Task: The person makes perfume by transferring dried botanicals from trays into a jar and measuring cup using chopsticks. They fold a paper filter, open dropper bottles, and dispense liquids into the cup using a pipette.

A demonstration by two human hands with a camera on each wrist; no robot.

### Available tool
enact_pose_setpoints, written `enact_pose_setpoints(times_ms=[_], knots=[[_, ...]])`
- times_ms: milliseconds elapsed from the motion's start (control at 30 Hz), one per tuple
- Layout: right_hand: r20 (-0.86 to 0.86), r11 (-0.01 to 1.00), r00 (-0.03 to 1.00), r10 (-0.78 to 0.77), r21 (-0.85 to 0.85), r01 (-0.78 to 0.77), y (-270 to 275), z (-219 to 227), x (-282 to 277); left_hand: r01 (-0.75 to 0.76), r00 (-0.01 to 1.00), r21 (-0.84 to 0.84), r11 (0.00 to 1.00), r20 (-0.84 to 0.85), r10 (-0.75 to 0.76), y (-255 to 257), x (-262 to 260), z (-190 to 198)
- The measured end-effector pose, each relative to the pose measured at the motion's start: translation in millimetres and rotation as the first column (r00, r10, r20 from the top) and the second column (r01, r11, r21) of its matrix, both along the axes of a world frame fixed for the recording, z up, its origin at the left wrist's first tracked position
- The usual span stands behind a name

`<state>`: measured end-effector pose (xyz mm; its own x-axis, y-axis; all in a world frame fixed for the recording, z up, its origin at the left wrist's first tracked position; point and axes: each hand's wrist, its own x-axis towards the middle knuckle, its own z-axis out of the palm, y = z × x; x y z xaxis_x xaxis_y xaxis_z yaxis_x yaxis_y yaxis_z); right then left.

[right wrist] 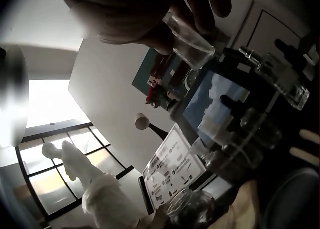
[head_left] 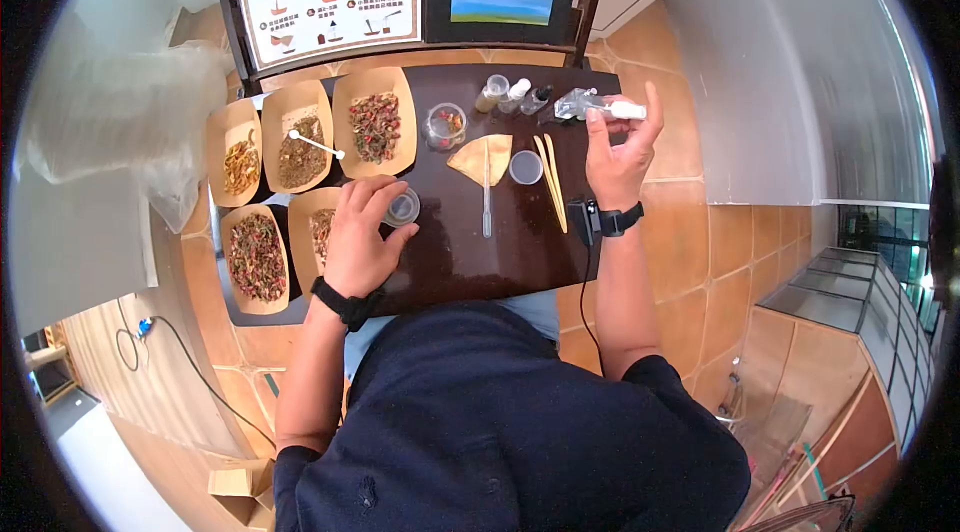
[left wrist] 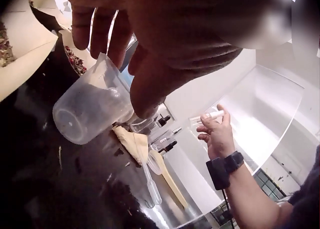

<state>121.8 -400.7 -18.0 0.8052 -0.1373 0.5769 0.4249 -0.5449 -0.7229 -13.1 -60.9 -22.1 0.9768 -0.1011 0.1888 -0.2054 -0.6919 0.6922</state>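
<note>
My left hand (head_left: pixel 360 232) grips a translucent plastic cup (left wrist: pixel 92 109), thumb and fingers on opposite sides of its upper part. Seen from above, the cup sits beside the paper trays at the table's middle. Raised over the table's back right corner, my right hand (head_left: pixel 620 157) pinches a small whitish, see-through cylinder (head_left: pixel 627 110) between thumb and fingers. In the right wrist view this cylinder (right wrist: pixel 192 44) appears clear, widening toward one end. Close by it is a square glass spray bottle (right wrist: pixel 285 81) with a silver nozzle, beside small bottles (head_left: pixel 518 94) with white and black tops.
Several paper trays (head_left: pixel 405 147) of dried plant matter fill the table's left side, a white spoon (head_left: pixel 318 144) across one. A lidded jar (head_left: pixel 446 125), a folded tan cloth (head_left: pixel 470 160), a pipette (head_left: pixel 487 202), a round dish (head_left: pixel 525 168) and wooden tweezers (head_left: pixel 550 182) lie mid-table.
</note>
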Motion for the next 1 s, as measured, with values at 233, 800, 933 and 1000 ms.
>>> enact_pose_setpoints(times_ms=[233, 800, 933, 1000], knots=[[0.072, 0.963, 0.997, 0.023, -0.27, -0.003, -7.3, 7.1, 27.5, -0.006, 0.999, -0.057, 0.998, -0.05, 0.003, 0.4, -0.4, -4.3], [-0.047, 0.852, 0.994, 0.099, -0.512, -0.109, -12.3, -1.6, 58.4, -0.021, 0.998, -0.074, 0.997, -0.063, 0.017, 3.4, -0.3, -8.2], [-0.054, 0.792, 0.988, 0.145, -0.593, -0.148, -13.6, -5.8, 63.2, -0.021, 0.998, -0.067, 0.998, -0.059, 0.017, 3.2, -0.3, -7.3], [-0.051, 0.785, 0.989, 0.14, -0.602, -0.142, -12.8, -7.4, 64.8, -0.026, 0.998, -0.085, 0.996, -0.057, 0.022, 2.5, 0.2, -6.4]])
